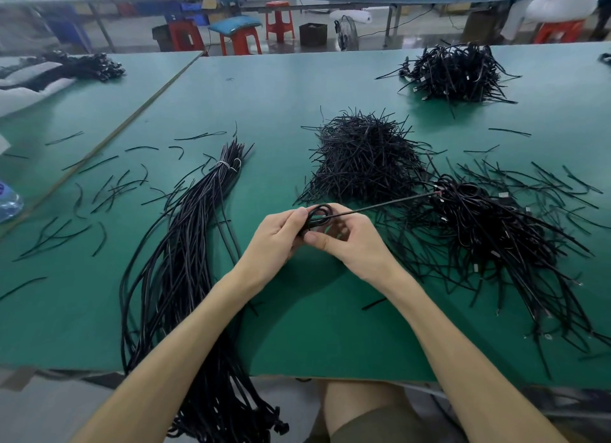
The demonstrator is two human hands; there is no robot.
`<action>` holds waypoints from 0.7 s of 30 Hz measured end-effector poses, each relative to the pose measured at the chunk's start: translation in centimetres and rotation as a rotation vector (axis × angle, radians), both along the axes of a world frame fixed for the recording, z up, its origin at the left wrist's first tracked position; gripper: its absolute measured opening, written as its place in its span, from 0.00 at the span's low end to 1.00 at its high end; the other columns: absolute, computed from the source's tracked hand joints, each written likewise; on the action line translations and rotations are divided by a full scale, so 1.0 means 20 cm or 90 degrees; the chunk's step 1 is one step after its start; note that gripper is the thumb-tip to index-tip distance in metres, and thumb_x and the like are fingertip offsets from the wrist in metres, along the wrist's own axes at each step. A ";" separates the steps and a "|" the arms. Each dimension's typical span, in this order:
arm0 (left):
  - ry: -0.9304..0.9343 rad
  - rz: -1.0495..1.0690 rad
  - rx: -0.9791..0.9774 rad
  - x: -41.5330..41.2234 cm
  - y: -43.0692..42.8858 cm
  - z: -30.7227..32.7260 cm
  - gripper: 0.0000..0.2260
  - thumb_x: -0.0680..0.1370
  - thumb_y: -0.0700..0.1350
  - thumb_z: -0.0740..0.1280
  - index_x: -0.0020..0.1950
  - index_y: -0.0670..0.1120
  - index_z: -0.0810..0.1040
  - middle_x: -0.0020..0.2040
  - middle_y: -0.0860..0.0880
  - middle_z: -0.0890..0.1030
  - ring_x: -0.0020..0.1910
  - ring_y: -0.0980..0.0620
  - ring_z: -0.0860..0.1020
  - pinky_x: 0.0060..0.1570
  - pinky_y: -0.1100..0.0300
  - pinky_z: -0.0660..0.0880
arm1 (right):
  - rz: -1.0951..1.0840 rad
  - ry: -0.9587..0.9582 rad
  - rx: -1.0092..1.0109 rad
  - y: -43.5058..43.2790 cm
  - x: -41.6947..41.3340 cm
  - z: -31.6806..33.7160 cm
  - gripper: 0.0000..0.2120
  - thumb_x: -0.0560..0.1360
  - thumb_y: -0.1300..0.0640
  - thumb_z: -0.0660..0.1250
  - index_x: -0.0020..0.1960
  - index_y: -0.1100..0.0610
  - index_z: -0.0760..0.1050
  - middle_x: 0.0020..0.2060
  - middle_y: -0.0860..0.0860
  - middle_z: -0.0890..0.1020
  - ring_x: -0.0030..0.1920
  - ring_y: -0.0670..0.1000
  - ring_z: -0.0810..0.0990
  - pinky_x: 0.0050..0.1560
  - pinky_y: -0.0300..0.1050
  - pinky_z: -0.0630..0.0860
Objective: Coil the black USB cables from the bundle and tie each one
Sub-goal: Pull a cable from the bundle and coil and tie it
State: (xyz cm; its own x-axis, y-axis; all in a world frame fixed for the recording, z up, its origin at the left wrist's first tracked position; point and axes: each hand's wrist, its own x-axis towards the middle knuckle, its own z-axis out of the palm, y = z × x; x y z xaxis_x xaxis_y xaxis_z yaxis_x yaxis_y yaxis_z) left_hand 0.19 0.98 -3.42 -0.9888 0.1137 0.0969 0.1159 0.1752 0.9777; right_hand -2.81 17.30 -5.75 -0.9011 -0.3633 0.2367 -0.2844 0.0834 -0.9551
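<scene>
**Small coil pinched in both grips, tail pointing to 2 o'clock**

The cable in hand is a small black coil [319, 213], held just above the green tabletop [297, 310] at the middle of the view. The left grip [281, 236] closes on it from 9 o'clock, thumb and fingertips pinching the loops. The right grip [353, 244] closes from 4 o'clock, its thumb pressed against the coil's lower edge and its fingers curled behind. Neither grip is spread. Both pinch the same coil, and the two hands touch across it.

The free tail [390, 203] is what the next move turns on. It leaves the coil straight and taut, with its long axis running toward 2 o'clock, and passes over the right grip's fingers. It ends at the edge of the tangled pile [489, 231] at 3 o'clock. The right grip is nearer to it, so by my reckoning that hand would feed the tail round while the left steadies the loops. Coiling looks nearly done, but no tie is visible on this coil.

The bundle [188, 261] lies at 9 o'clock. Its long axis runs from 12 to 6, it hangs over the near edge, and it is bound near its far end by a pale band [225, 165]. A heap of short black ties [363, 158] sits at 12 o'clock, nearer the right grip. Another pile [459, 72] lies well off at 1 o'clock.
</scene>
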 end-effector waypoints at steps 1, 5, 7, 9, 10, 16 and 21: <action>0.005 0.020 -0.004 0.00 0.00 0.00 0.19 0.88 0.44 0.54 0.39 0.48 0.74 0.25 0.60 0.68 0.23 0.62 0.63 0.24 0.68 0.60 | -0.017 0.002 0.018 0.00 0.00 0.00 0.13 0.73 0.53 0.77 0.56 0.49 0.81 0.51 0.53 0.84 0.49 0.52 0.82 0.55 0.52 0.78; -0.012 0.046 -0.019 -0.02 -0.02 -0.01 0.19 0.88 0.46 0.54 0.38 0.43 0.71 0.25 0.58 0.65 0.24 0.59 0.59 0.24 0.68 0.57 | -0.056 0.030 0.076 0.01 0.00 -0.01 0.11 0.75 0.54 0.76 0.54 0.44 0.78 0.52 0.51 0.81 0.45 0.43 0.79 0.50 0.40 0.74; -0.021 0.030 -0.017 -0.02 -0.02 -0.01 0.19 0.88 0.47 0.54 0.39 0.42 0.70 0.27 0.57 0.63 0.25 0.57 0.58 0.24 0.67 0.56 | -0.061 0.021 0.069 0.00 0.00 -0.01 0.08 0.75 0.56 0.76 0.53 0.51 0.81 0.49 0.49 0.84 0.47 0.50 0.81 0.51 0.50 0.77; -0.025 0.016 -0.017 -0.02 -0.02 -0.01 0.20 0.88 0.47 0.54 0.39 0.42 0.71 0.27 0.55 0.62 0.25 0.56 0.57 0.24 0.67 0.57 | -0.085 0.015 0.056 0.00 0.01 0.00 0.06 0.75 0.59 0.76 0.50 0.57 0.81 0.44 0.47 0.84 0.46 0.54 0.81 0.51 0.59 0.78; -0.025 0.011 -0.019 -0.02 -0.02 -0.02 0.20 0.88 0.48 0.54 0.39 0.42 0.71 0.27 0.55 0.62 0.25 0.56 0.57 0.24 0.67 0.57 | -0.096 0.013 0.050 0.00 0.01 0.00 0.05 0.75 0.59 0.76 0.48 0.58 0.81 0.43 0.47 0.83 0.45 0.53 0.81 0.51 0.60 0.78; -0.005 0.018 -0.054 -0.03 -0.02 -0.04 0.17 0.87 0.49 0.56 0.43 0.44 0.75 0.29 0.50 0.73 0.22 0.56 0.63 0.22 0.64 0.61 | -0.139 0.025 0.050 0.00 0.01 0.00 0.03 0.77 0.61 0.73 0.47 0.56 0.79 0.41 0.44 0.83 0.43 0.44 0.81 0.47 0.47 0.78; 0.007 -0.005 -0.032 -0.03 -0.03 -0.04 0.09 0.88 0.48 0.56 0.61 0.45 0.71 0.42 0.44 0.86 0.22 0.45 0.69 0.22 0.57 0.69 | -0.208 0.087 0.079 0.00 0.01 0.00 0.11 0.77 0.62 0.73 0.41 0.50 0.76 0.42 0.48 0.81 0.42 0.42 0.79 0.42 0.33 0.72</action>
State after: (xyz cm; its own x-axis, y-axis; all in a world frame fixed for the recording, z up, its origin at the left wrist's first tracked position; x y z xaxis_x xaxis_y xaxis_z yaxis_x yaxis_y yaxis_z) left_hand -0.39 0.34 -4.15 -0.9867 0.1261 0.1023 0.1287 0.2228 0.9663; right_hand -2.52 17.39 -5.83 -0.9373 -0.0951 0.3354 -0.3482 0.3033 -0.8870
